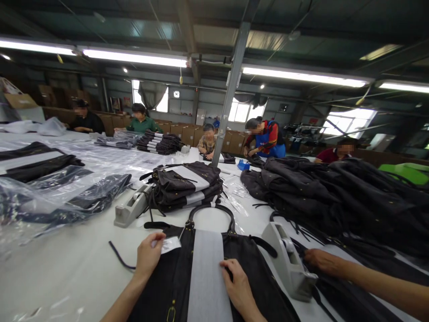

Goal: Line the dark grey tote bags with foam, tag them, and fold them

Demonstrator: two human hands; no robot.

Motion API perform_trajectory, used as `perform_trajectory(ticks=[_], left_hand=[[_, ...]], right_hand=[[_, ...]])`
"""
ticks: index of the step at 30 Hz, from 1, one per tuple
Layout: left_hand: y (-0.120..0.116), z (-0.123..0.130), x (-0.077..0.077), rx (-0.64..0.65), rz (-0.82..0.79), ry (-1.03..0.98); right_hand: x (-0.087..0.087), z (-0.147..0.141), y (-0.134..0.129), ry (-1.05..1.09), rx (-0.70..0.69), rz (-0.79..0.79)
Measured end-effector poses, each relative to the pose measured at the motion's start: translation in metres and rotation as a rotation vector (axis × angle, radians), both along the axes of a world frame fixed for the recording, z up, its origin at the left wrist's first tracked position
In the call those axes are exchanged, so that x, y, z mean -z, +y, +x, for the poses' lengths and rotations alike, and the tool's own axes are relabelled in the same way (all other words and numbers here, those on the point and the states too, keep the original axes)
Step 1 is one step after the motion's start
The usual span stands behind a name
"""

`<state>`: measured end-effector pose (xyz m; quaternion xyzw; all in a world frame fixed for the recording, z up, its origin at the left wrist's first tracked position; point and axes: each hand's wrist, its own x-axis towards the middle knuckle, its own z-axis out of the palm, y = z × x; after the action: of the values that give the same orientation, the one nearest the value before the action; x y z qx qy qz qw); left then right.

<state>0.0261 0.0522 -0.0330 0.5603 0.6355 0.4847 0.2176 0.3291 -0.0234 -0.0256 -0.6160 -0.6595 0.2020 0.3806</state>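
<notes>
A black handbag [261, 277] lies flat in front of me, with a white paper band [208, 273] running down its middle and its looped handle [231, 214] pointing away. My left hand [149, 255] is closed in a pinch on a small white tag [171, 244], which hangs by a cord near the handle's base. Over the right edge of the band, my right hand [239, 286] rests on the bag with its fingers curled; what they grip, if anything, is hidden. A brass-coloured buckle [171, 311] shows at the bag's lower left.
Right of the bag stands a grey tape dispenser [290, 264], with a co-worker's hand [320, 261] beyond it. Another tape dispenser [132, 208] stands by a stack of banded bags [187, 185]. A large dark pile [335, 197] fills the right; plastic-wrapped bags [83, 192] lie left. Several people work behind.
</notes>
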Motion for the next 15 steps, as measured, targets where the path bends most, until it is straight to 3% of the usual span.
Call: perform_trajectory(ticks=[3,6,8,12,15], left_hand=[[-0.027,0.008,0.006,0.058,-0.014,-0.053],[-0.040,0.011,0.003,0.334,-0.113,0.123],[-0.034,0.005,-0.008,0.430,-0.113,0.247],[0.002,-0.022,-0.034,0.150,-0.150,0.405],[0.020,-0.028,-0.031,0.124,-0.290,0.448]], right_hand=[[0.004,0.001,-0.001,-0.014,-0.006,0.003],[0.008,0.001,-0.002,-0.035,-0.010,0.010],[0.011,0.001,-0.001,-0.042,-0.010,0.020],[0.017,0.005,0.003,-0.064,-0.009,0.044],[0.023,0.009,0.009,-0.075,-0.012,0.078]])
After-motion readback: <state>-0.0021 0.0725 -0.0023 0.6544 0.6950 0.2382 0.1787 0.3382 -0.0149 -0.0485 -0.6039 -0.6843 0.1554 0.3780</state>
